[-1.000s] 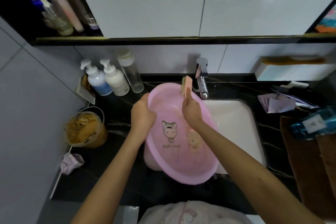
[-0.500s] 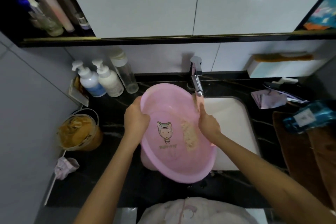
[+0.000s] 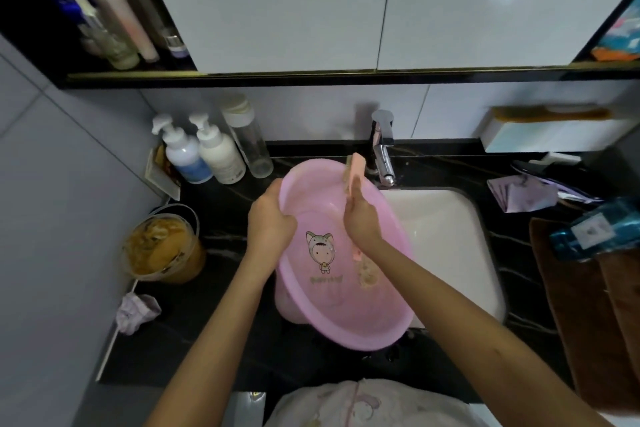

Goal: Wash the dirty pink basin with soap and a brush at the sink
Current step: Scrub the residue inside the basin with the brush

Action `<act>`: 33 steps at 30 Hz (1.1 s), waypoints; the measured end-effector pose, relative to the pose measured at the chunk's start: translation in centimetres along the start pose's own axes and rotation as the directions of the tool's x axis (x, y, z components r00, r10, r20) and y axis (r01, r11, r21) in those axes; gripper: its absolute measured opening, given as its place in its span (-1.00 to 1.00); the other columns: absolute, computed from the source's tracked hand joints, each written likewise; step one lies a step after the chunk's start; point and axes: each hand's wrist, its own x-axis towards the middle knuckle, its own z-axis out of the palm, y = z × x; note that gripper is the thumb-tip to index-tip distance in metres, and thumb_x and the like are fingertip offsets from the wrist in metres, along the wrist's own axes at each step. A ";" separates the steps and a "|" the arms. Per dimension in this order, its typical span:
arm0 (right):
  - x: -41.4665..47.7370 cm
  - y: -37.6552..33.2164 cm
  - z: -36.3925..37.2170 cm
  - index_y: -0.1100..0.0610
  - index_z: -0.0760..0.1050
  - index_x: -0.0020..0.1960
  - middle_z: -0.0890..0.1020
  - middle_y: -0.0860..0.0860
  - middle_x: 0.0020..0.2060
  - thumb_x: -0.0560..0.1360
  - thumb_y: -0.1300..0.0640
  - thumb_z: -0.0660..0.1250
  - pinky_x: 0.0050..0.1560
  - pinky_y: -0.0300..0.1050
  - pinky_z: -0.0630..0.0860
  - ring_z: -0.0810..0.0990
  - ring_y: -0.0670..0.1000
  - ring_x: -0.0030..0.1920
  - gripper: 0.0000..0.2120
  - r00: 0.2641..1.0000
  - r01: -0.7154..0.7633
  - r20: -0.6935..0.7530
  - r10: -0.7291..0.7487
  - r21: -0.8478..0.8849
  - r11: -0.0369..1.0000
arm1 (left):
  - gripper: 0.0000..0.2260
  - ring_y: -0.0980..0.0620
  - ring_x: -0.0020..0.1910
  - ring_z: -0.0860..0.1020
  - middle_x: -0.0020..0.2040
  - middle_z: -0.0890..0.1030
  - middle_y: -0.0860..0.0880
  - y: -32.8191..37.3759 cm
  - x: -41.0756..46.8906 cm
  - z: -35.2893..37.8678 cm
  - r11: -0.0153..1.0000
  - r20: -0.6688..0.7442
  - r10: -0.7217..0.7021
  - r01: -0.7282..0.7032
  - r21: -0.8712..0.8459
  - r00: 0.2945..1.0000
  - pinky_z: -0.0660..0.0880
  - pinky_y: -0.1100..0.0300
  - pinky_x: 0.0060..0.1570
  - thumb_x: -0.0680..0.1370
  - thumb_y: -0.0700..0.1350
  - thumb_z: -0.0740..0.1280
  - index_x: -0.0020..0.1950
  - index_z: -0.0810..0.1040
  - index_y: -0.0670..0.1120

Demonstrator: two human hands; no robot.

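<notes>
While the left hand [image 3: 272, 220] gripped the left rim of the pink basin [image 3: 332, 305], the right hand [image 3: 362, 218] was curled round a peach brush [image 3: 355, 172] and pressed it on the far inside wall, near the tap [image 3: 382, 152]. The basin was tipped up, partly over the white sink [image 3: 446, 239] and partly over the black surface [image 3: 214, 322]. This looked like the scrubbing step. A brown dirty patch [image 3: 367, 272] sat lower down inside. I think the next move should bring the brush down onto that patch and rub hard, with the rim held tight so the basin does not slip
</notes>
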 end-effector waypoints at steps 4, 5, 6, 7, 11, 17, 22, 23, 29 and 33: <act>-3.2 -3.4 1.9 -0.05 -0.14 0.54 0.48 0.11 -0.40 0.65 0.11 0.01 -0.41 -0.07 0.39 0.45 0.07 -0.44 -0.47 0.917 0.380 0.124 -0.379 0.021 0.925 | -0.69 0.08 -0.03 0.54 0.00 0.58 0.01 -0.7 0.3 -0.5 0.987 0.011 -0.006 0.007 -0.161 1.000 0.43 0.23 -0.04 0.51 -0.25 0.31 0.24 0.52 -0.09; -3.0 -3.4 2.0 -0.05 -0.14 0.54 0.49 0.12 -0.41 0.65 0.12 0.01 -0.40 -0.07 0.40 0.45 0.07 -0.45 -0.47 0.918 0.382 0.114 -0.380 0.008 0.924 | -0.78 0.09 -0.07 0.55 -0.05 0.60 -0.01 -1.0 0.2 -0.6 0.977 -0.007 -0.018 0.016 -0.210 1.000 0.45 0.24 -0.07 0.54 -0.20 0.28 0.18 0.55 -0.09; -2.4 -3.3 1.9 -0.05 -0.13 0.54 0.50 0.14 -0.40 0.65 0.12 0.01 -0.40 -0.08 0.40 0.46 0.08 -0.44 -0.48 0.939 0.333 0.084 -0.333 0.015 0.943 | -0.83 0.10 -0.14 0.55 -0.11 0.61 -0.06 -1.3 0.1 -0.6 0.965 -0.037 -0.033 0.022 -0.262 0.999 0.45 0.24 -0.12 0.58 -0.16 0.23 0.08 0.59 -0.10; -1.9 -3.4 1.6 -0.05 -0.12 0.54 0.50 0.16 -0.39 0.65 0.12 0.00 -0.38 -0.09 0.37 0.46 0.09 -0.42 -0.48 0.964 0.259 0.052 -0.262 0.054 0.964 | -0.79 0.10 -0.21 0.54 -0.18 0.60 -0.11 -1.4 0.0 -0.5 0.952 -0.065 -0.049 0.027 -0.304 0.997 0.44 0.23 -0.17 0.61 -0.12 0.18 -0.02 0.60 -0.13; -4.7 -4.6 1.8 -0.14 -0.21 0.50 0.51 0.10 -0.41 0.65 0.10 -0.02 -0.39 -0.06 0.43 0.51 0.10 -0.41 -0.47 0.927 0.340 0.126 -0.352 0.111 0.934 | -0.56 0.01 -0.28 0.56 -0.25 0.59 -0.19 -1.5 -0.1 0.1 0.900 -0.072 -0.174 0.128 -0.417 0.982 0.46 0.18 -0.21 0.65 0.03 0.03 -0.07 0.58 -0.23; -5.7 -4.2 1.8 -0.14 -0.22 0.53 0.51 0.04 -0.41 0.66 0.06 -0.04 -0.36 -0.14 0.52 0.51 -0.02 -0.44 -0.47 0.957 0.238 0.117 -0.264 0.198 0.951 | -0.49 0.12 -0.16 0.62 -0.11 0.66 -0.10 -1.6 -0.3 0.3 0.825 -0.027 -0.194 0.148 -0.546 0.981 0.51 0.27 -0.11 0.65 0.12 -0.14 -0.09 0.60 0.09; -11.0 -4.1 1.1 -0.14 -0.25 0.49 0.60 0.15 -0.23 0.66 0.11 -0.01 -0.16 -0.02 0.56 0.60 0.07 -0.27 -0.45 0.864 0.382 0.298 -0.407 0.141 0.913 | -0.38 0.13 -0.16 0.64 -0.17 0.67 -0.05 -1.8 0.1 0.5 0.732 0.012 -0.288 0.228 -0.642 0.958 0.51 0.25 -0.06 0.63 0.15 -0.21 -0.02 0.63 -0.04; -10.9 -4.1 1.1 -0.12 -0.24 0.50 0.61 0.16 -0.21 0.65 0.11 -0.01 -0.13 0.00 0.56 0.60 0.07 -0.26 -0.45 0.859 0.396 0.303 -0.413 0.119 0.911 | -0.35 0.09 -0.14 0.65 -0.17 0.68 -0.09 -1.9 0.3 0.5 0.699 0.041 -0.303 0.251 -0.670 0.952 0.52 0.21 -0.02 0.63 0.17 -0.22 -0.02 0.63 -0.07; -12.2 -3.5 0.0 -0.09 -0.21 0.53 0.49 0.05 -0.40 0.64 0.15 0.04 -0.41 -0.27 0.40 0.45 -0.05 -0.45 -0.41 0.833 0.441 0.357 -0.423 0.036 0.897 | -0.30 -0.10 -0.02 0.63 -0.14 0.68 -0.14 -2.1 0.5 0.2 0.487 0.180 -0.365 0.352 -0.799 0.913 0.52 0.07 0.06 0.61 0.23 -0.22 0.08 0.59 -0.18; -15.5 0.1 -1.9 -0.07 -0.23 0.50 0.57 0.16 -0.28 0.62 0.19 0.08 -0.29 -0.09 0.42 0.46 0.05 -0.39 -0.38 0.760 0.496 0.497 -0.419 -0.026 0.868 | -0.34 -0.01 -0.16 0.66 -0.18 0.70 -0.07 -2.2 0.7 0.3 0.460 0.220 -0.374 0.386 -0.800 0.901 0.57 0.19 -0.19 0.62 0.20 -0.20 0.13 0.56 -0.18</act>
